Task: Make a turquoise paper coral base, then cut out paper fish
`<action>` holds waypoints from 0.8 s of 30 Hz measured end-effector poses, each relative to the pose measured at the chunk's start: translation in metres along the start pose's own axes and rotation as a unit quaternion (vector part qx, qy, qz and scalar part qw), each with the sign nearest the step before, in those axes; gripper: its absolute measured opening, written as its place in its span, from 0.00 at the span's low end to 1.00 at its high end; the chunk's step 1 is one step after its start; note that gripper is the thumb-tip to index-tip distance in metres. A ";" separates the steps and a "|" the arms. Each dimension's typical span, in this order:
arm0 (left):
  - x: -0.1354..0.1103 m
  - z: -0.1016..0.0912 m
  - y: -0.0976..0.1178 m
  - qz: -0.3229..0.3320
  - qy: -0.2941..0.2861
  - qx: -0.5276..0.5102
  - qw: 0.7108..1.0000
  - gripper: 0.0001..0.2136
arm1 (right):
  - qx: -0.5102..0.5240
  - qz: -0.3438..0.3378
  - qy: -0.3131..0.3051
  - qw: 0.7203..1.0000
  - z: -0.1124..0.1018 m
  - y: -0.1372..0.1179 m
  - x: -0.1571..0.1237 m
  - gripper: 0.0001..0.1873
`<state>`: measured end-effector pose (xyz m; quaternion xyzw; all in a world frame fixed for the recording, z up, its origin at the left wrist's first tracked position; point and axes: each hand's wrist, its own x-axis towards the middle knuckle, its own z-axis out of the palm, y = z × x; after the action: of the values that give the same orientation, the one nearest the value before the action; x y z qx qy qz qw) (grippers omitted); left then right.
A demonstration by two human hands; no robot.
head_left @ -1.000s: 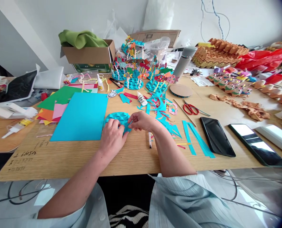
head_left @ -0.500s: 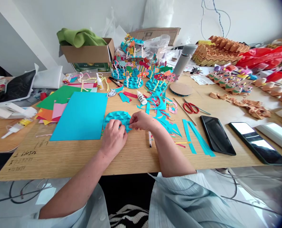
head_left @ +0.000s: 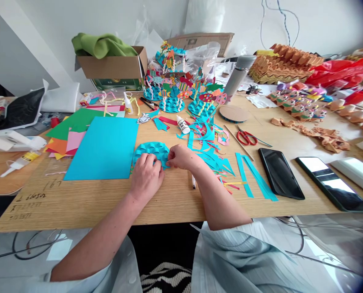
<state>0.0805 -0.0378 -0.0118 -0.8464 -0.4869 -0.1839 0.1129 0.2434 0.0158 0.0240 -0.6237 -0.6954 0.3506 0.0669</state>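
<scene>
A round blue disc with a wavy paper surface (head_left: 151, 148) lies on the table in front of me. Curled over its near side, the fingers of my left hand (head_left: 147, 173) press on it, and their tips are partly hidden. My right hand (head_left: 180, 156) pinches the disc's right edge between thumb and fingers. Left of the disc lies a large blue sheet (head_left: 103, 148). Blue paper scraps (head_left: 213, 158) are heaped just right of my right hand, and a small white glue bottle (head_left: 183, 125) lies behind it. Beneath my right forearm a pen (head_left: 194, 182) is partly covered.
Finished blue bases with paper fish (head_left: 172, 105) stand at the back. To the right are red-handled scissors (head_left: 247, 137), a wooden stick (head_left: 239, 142), a cardboard disc (head_left: 233, 113), blue strips (head_left: 254, 177) and two phones (head_left: 280, 173). Coloured sheets (head_left: 74, 124) and a glue bottle (head_left: 21, 162) lie left.
My right hand has shifted very slightly right along the disc's edge. My left hand stays in place on the disc. The view has moved a little.
</scene>
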 end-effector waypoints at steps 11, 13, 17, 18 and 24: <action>-0.001 0.001 -0.001 -0.008 -0.004 -0.017 1.000 0.06 | -0.042 0.005 0.022 0.999 0.003 -0.003 -0.002 0.06; -0.002 0.000 -0.002 -0.012 -0.001 -0.028 1.000 0.06 | -0.046 0.003 0.025 0.999 0.004 -0.002 -0.001 0.06; -0.007 -0.007 -0.007 -0.037 0.008 -0.039 0.999 0.06 | -0.054 0.005 0.024 0.998 0.003 -0.004 -0.003 0.06; -0.008 -0.009 -0.008 -0.043 0.009 -0.039 0.998 0.06 | -0.056 0.006 0.023 0.998 0.003 -0.004 -0.003 0.06; -0.021 -0.016 -0.009 -0.042 -0.004 -0.032 0.999 0.12 | -0.061 0.005 0.029 0.998 0.004 -0.003 -0.001 0.05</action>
<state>0.0596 -0.0555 -0.0063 -0.8292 -0.5164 -0.2002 0.0761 0.2391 0.0129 0.0235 -0.6402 -0.7099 0.2898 0.0468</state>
